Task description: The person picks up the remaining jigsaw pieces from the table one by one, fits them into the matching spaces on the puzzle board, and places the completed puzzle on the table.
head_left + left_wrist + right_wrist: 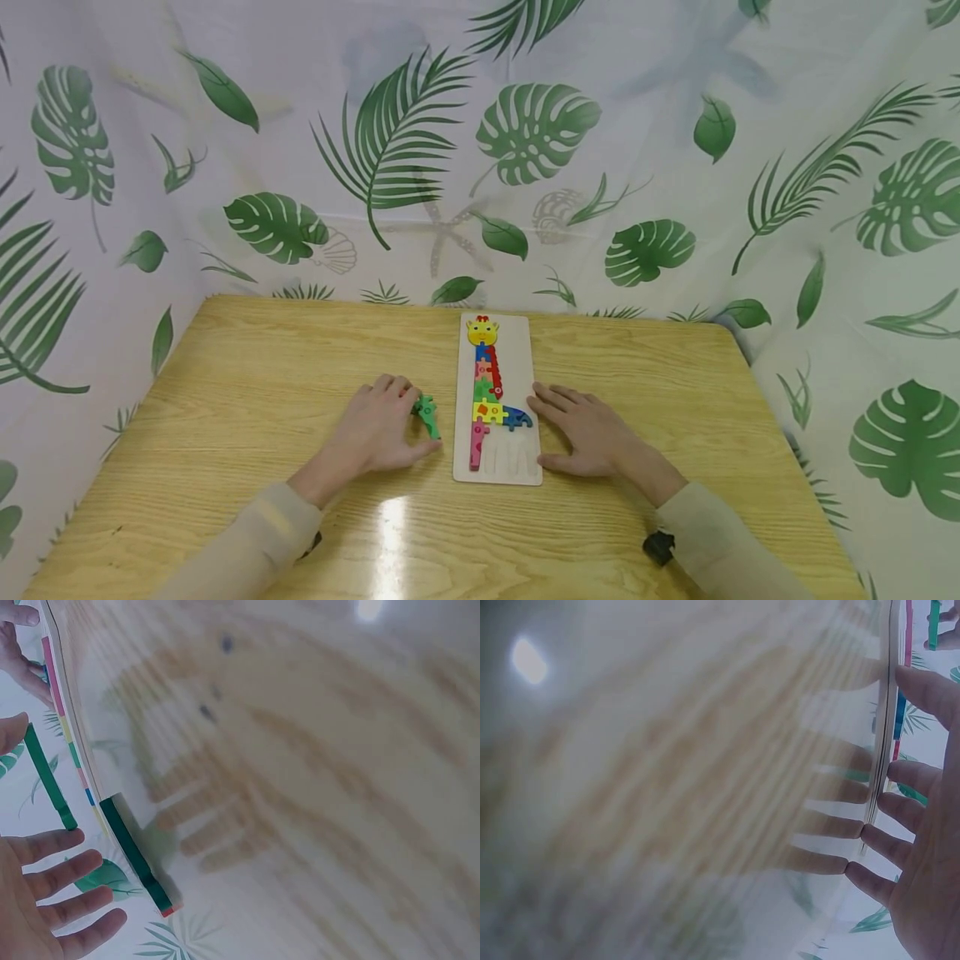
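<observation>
A giraffe jigsaw board (516,358) lies on the table, with its yellow head piece (482,332) at the far end, coloured neck pieces, a yellow body piece, a blue piece and a pink leg piece (478,446) set in it. Left of the board, my left hand (378,425) pinches a green puzzle piece (51,776) between thumb and index fingertip, its other fingers spread. A second green piece (135,855) with a red end rests on the table near those fingers. My right hand (588,429) has its fingers extended, fingertips at the board's right edge.
The wooden table (600,525) reaches to a white curtain (420,275) with green leaf prints at the back and sides. Bare leg recesses (510,457) show in the board's near right part. A dark band (660,547) sits at the right wrist.
</observation>
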Available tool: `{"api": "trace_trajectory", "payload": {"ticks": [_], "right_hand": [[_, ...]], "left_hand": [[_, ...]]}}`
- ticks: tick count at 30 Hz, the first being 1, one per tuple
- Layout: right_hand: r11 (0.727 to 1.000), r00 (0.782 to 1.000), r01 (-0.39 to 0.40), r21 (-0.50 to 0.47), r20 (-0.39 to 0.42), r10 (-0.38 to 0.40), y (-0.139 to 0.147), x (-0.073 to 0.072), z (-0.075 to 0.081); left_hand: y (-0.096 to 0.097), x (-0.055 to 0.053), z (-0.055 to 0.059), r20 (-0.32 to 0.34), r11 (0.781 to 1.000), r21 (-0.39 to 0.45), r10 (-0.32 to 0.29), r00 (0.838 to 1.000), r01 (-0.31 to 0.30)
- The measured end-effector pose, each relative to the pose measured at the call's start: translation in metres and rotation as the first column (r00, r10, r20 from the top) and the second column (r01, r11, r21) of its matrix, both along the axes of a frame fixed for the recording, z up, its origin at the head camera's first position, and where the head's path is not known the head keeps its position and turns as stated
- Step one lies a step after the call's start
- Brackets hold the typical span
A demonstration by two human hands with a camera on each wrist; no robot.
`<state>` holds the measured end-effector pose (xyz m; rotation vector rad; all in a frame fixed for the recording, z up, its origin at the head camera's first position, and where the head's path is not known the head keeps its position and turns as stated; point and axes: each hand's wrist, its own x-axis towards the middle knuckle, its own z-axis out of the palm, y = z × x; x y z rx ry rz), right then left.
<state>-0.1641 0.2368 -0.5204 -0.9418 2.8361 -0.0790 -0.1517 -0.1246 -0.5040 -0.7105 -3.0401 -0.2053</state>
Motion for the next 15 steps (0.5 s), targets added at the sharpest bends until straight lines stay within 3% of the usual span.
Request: {"api": "trace_trajectory", "payload": {"ticks": [15], "right_hand": [[1.000, 1.000, -0.003, 0.020, 0.007, 0.003, 0.001, -0.002, -0.002]], "left_hand": [[0.014, -0.005, -0.003, 0.001, 0.995, -0.018, -0.099, 0.995, 0.099]]}}
